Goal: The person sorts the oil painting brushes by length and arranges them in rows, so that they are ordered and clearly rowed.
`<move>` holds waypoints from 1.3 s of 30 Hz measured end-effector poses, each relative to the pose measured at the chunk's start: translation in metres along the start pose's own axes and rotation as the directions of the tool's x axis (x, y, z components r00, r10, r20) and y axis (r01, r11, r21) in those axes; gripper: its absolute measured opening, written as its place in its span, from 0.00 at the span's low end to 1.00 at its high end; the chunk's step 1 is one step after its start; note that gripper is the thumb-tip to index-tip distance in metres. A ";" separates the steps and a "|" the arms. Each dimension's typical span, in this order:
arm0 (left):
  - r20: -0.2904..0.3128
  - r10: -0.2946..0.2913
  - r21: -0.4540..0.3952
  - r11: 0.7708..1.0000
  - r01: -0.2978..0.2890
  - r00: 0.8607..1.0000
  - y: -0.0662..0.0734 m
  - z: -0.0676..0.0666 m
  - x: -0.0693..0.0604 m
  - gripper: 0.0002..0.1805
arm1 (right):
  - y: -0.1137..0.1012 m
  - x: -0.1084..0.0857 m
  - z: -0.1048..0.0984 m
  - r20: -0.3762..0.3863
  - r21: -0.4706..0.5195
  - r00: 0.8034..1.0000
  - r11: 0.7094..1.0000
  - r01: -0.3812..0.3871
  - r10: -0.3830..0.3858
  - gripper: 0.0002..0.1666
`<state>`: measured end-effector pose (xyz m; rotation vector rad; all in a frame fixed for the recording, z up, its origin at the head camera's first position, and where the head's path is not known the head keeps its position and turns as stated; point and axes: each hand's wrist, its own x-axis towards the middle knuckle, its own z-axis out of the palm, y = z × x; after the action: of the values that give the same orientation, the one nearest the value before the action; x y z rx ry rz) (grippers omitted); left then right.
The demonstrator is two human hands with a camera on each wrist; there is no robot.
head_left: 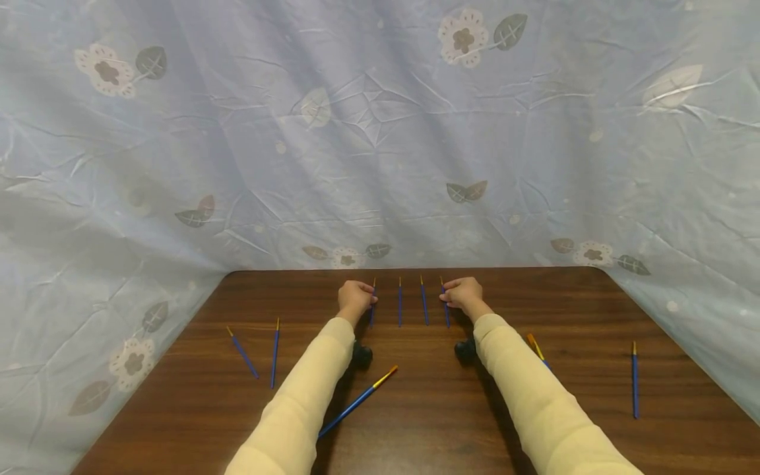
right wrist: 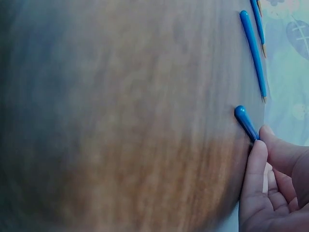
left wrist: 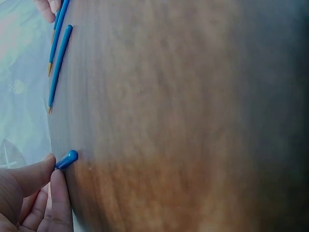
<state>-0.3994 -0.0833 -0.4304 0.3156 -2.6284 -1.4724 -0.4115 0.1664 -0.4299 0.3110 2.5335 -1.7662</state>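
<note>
Down by the left sleeve (head_left: pixel 297 409), a slanted brush (head_left: pixel 356 401) lies on the brown surface (head_left: pixel 415 415), with two thin brushes (head_left: pixel 276 353) off left. Up by the far edge it's a row of four: left hand (head_left: pixel 356 295) has its grip pinched on the leftmost brush (head_left: pixel 372 315), right hand (head_left: pixel 465 291) pinches the rightmost brush (head_left: pixel 446 315), two middle brushes (head_left: pixel 400 305) between them. Patterned curtain (head_left: pixel 380 198) hangs behind.

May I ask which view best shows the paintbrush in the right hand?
The head view: both ends of the paintbrush show beyond the right hand. The right wrist view shows only its handle end; the left wrist view, a partly hidden piece.
</note>
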 end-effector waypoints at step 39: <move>0.010 0.030 -0.006 1.000 -0.030 1.000 -0.002 -0.002 0.002 0.08 | -0.002 -0.010 -0.004 0.010 0.007 1.000 1.000 0.024 -0.024 0.20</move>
<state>-0.4010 -0.0867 -0.4304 0.2681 -2.6245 -1.4760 -0.4017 0.1677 -0.4252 0.2714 2.5354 -1.7806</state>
